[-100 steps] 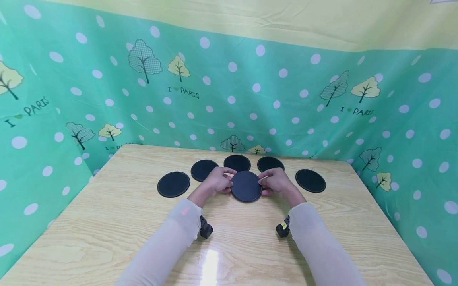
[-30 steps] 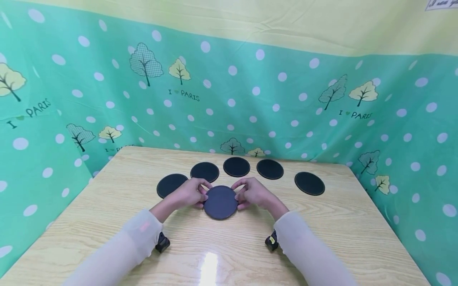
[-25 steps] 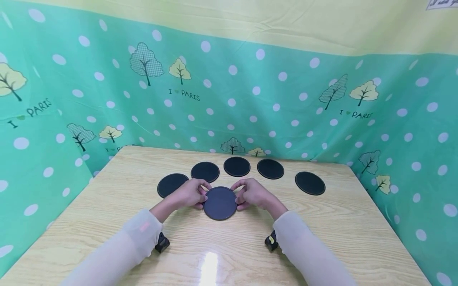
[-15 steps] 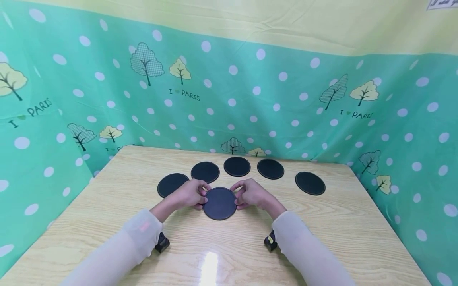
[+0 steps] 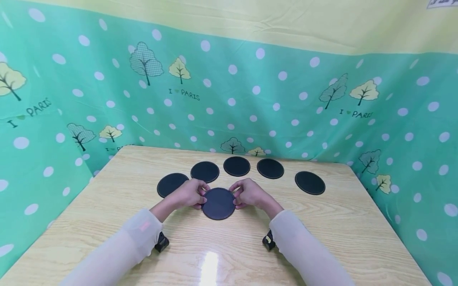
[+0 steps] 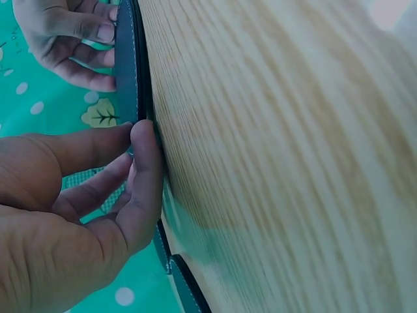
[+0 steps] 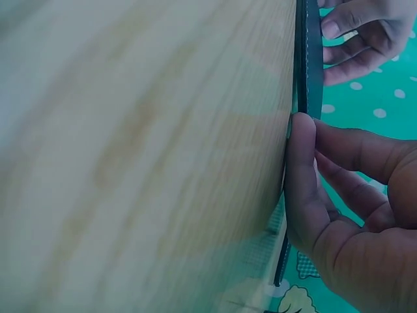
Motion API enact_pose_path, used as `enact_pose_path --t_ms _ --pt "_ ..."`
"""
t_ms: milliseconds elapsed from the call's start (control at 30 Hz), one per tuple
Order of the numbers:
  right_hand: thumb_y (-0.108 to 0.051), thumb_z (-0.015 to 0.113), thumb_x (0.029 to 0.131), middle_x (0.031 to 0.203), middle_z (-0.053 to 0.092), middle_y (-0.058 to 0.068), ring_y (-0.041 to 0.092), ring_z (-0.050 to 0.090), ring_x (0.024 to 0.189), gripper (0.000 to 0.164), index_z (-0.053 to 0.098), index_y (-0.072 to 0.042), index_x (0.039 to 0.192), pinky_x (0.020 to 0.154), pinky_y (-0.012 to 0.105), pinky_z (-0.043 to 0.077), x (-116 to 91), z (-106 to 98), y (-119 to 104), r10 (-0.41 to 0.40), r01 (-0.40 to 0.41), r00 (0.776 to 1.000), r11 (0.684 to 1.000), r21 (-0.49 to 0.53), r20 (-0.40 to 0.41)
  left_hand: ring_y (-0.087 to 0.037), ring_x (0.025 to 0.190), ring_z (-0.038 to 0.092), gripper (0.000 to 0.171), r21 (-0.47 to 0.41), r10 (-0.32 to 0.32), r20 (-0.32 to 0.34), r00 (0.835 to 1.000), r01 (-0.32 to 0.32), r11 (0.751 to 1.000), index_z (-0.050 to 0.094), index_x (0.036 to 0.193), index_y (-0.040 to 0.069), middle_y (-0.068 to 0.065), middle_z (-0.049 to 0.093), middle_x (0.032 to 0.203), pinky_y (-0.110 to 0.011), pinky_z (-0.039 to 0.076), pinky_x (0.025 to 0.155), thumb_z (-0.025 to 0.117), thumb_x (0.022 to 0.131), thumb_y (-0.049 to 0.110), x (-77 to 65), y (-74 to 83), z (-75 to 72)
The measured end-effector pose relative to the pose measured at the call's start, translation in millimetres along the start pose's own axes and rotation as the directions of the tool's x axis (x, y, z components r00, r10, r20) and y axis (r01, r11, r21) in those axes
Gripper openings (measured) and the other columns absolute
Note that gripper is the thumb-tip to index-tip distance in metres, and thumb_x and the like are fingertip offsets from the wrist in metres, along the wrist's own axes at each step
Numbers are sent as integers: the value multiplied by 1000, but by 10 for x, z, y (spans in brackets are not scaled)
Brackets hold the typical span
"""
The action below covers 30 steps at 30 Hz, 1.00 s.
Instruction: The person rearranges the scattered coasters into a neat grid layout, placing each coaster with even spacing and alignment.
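Observation:
A round black coaster (image 5: 219, 203) with a stitched rim is in front of me, low over or on the wooden table. My left hand (image 5: 187, 193) pinches its left edge between thumb and fingers. Opposite, my right hand (image 5: 251, 193) pinches the right edge. In the left wrist view the coaster (image 6: 128, 78) appears nearly edge-on, its stitching facing the camera. The right wrist view shows the coaster (image 7: 314, 72) edge-on too, close along the tabletop; whether it touches the wood I cannot tell.
Several similar coasters lie in an arc behind: far-left coaster (image 5: 171, 185), middle coaster (image 5: 237, 166), far-right coaster (image 5: 310, 182). My left hand partly overlaps the far-left one. A green dotted curtain (image 5: 272, 95) hangs behind the wooden table (image 5: 343, 234).
Both hands have brought the held coaster left and nearer to me since the oldest frame. Over the last second it has shifted only slightly left, the right hand following.

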State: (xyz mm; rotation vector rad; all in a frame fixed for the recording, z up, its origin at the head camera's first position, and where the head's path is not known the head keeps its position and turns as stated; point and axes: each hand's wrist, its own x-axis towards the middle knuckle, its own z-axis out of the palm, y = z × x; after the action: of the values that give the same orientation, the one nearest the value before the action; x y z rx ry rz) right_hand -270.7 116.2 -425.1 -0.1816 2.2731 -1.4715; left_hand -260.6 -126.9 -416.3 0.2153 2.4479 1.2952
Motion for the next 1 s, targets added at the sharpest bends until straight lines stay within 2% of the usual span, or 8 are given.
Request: enact_pose_path --t_ms 367,667,733,900,1000 --pt "23 69 80 88 58 11 19 68 71 38 69 5 114 65 34 65 -8 16 -36 -11 11 1000 999 -36 3 -17 74 65 32 76 4 -15 1000 -3 997 67 118 -2 -13 58 101 -28 63 62 73 87 -11 12 -7 25" --pt "21 70 81 89 58 11 19 69 70 37 68 5 115 65 35 66 -25 7 -44 -13 15 1000 998 -54 24 -17 72 67 34 53 4 -1 1000 -4 999 66 121 -2 -13 61 104 -30 64 62 74 88 -8 -5 -32 16" --pt "19 71 82 89 60 11 18 69 70 36 68 4 114 64 34 65 -16 4 -56 -24 26 999 997 -79 22 -18 72 67 34 43 6 -1 1000 -6 999 66 121 -2 -13 61 104 -30 64 62 74 88 -8 -15 -33 3" --pt "15 74 80 88 63 9 16 66 71 37 70 -1 113 58 29 61 4 -19 -98 -65 62 998 975 -215 -7 -18 71 68 38 18 14 -2 1000 -14 1000 63 126 -2 -14 60 106 -31 64 63 73 89 -8 -38 -21 -43" --pt "11 76 82 90 63 8 15 63 68 36 71 -3 114 56 27 58 21 -24 -118 -78 74 997 962 -263 -6 -19 72 68 39 31 27 -9 1000 -27 999 63 128 -2 -14 61 106 -31 64 65 72 90 -6 -57 -13 -81"
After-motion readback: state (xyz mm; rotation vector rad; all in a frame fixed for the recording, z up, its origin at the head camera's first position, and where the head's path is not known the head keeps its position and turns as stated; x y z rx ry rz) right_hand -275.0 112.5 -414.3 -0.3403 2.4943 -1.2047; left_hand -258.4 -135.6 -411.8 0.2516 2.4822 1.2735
